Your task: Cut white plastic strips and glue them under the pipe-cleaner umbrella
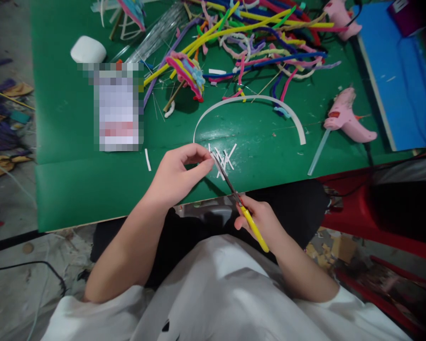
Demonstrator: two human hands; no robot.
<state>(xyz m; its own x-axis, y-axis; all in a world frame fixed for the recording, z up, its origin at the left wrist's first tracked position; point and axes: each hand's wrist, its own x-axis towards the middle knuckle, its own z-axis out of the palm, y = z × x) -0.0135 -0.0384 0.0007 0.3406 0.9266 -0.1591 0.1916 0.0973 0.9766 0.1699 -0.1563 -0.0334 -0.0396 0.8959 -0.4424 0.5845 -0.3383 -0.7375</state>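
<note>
Between thumb and fingertips, my left hand (pixel 181 173) pinches one end of a long white strip (pixel 255 98), which curves up and over to the right above the table. My right hand (pixel 261 215) grips yellow-handled scissors (pixel 252 228), their blades pointing up and left to the strip's end at my left fingertips. Whether the blades are closed on the strip I cannot tell. Just under the blades lie several short white cut pieces (pixel 228 159). One more short white piece (pixel 148 159) is on the table left of my left hand.
A pink glue gun (pixel 351 118) with a clear stick lies at right, near a blue board (pixel 394 80). Tangled colourful pipe cleaners (pixel 248 47) cover the back of the green table (pixel 67 184). A white rounded case (pixel 88 49) sits at back left, above a blurred-out flat object (pixel 117 111).
</note>
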